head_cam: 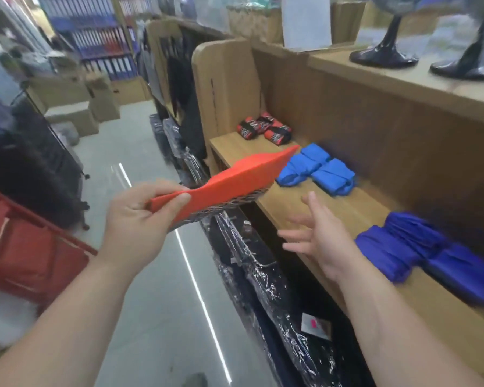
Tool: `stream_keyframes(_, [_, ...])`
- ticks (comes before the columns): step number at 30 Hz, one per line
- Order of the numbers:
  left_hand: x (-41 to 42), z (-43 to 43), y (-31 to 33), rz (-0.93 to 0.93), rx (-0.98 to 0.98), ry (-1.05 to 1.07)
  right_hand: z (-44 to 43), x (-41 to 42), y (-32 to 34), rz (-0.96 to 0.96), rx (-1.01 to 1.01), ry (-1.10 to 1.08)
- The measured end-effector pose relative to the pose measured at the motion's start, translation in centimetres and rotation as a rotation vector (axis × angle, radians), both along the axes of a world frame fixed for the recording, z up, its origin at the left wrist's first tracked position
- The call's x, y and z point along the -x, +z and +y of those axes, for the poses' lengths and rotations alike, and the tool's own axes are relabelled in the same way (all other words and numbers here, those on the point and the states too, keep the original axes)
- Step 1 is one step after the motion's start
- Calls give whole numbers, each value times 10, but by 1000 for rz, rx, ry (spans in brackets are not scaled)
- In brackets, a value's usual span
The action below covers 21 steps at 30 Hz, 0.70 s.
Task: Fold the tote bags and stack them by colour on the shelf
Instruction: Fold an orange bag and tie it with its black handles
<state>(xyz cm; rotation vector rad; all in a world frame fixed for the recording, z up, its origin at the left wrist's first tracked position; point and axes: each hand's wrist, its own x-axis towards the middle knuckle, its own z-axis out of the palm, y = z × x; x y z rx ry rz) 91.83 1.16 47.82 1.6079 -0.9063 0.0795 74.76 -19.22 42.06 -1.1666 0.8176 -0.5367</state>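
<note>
Left hand (136, 219) pinching folded orange tote bag (235, 177), right hand (316, 238) hovering open-fingered beside wooden shelf (333, 202), light-blue folded bags (316, 169) lying beyond fingertips, dark-blue folded bags (430, 252) lying right of wrist, plastic-wrapped items (263, 275) crowding below both hands.

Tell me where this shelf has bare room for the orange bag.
The widest bare wood on the shelf lies between the light blue bags and the dark blue bags, beside the open right hand. A smaller patch fronts the red-and-black bundles. The dark blue end is crowded.
</note>
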Motion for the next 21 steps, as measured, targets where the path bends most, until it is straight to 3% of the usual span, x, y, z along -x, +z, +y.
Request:
stream_keyframes(5, [-43, -74, 13, -162, -22, -487, -73, -22, 32, -162, -268, -170])
stream_keyframes(10, [-96, -140, -1, -199, -67, -788, -119, -34, 28, -130, -177, -491])
stream_keyframes(14, [-142, -185, -18, -171, -85, -761, -121, -32, 18, -279, -118, -675])
stream_keyframes(18, [-174, -225, -39, -369, -79, -795, -108, -19, 12, -343, 47, -815])
stream_keyframes(21, [-185, -254, -56, -528, -48, -800, -92, -12, 2, -390, 31, -908])
